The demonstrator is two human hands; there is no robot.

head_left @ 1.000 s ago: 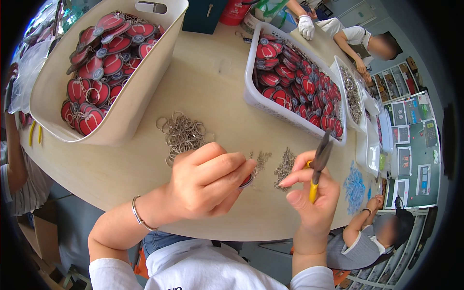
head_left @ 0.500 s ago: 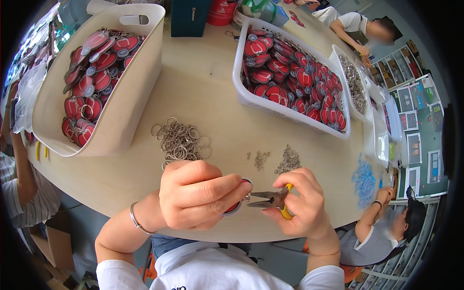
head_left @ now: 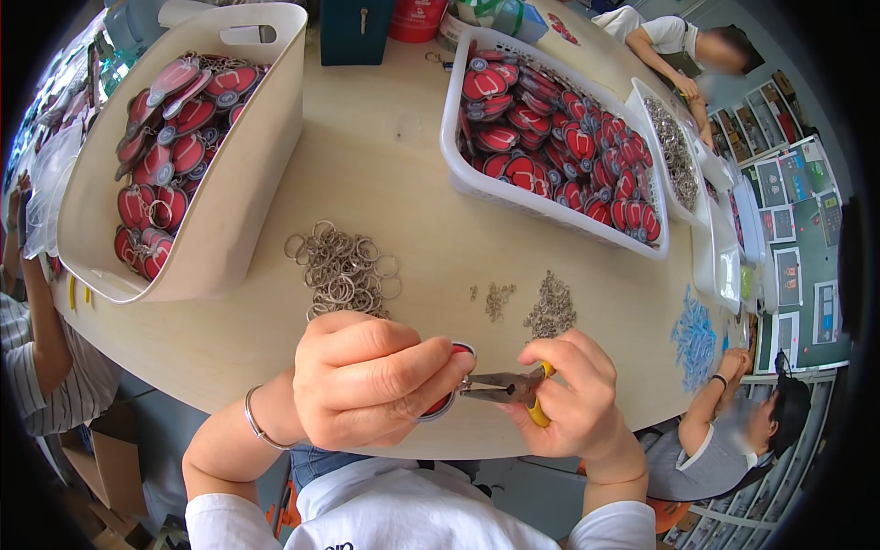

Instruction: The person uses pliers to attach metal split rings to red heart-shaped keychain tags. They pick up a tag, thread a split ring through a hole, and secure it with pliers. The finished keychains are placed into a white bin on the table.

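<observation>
Closed around a red keychain charm [head_left: 438,409] with a dark, pale-edged rim, my left hand [head_left: 374,380] covers most of it. A small metal fitting shows at its fingertips. My right hand [head_left: 579,394] grips the yellow handles of a pair of pliers [head_left: 500,386]. The pliers' jaws point left and meet the charm's fitting beside my left fingertips; they look nearly closed. Just beyond my left hand lies a heap of split key rings [head_left: 344,270]. Past my right hand sit a pile of tiny metal rings [head_left: 551,307] and a smaller pile of metal bits [head_left: 499,301].
A cream bin [head_left: 261,174] of red charms stands at left, a white basket [head_left: 555,216] of more at right. Beyond it is a tray of metal parts [head_left: 674,156]. Blue strips [head_left: 694,339] lie near the right edge. Other people sit around the table.
The pliers have moved slightly left, and their jaws have come together onto the fitting at the charm. My left hand keeps its hold, shifted a little.
</observation>
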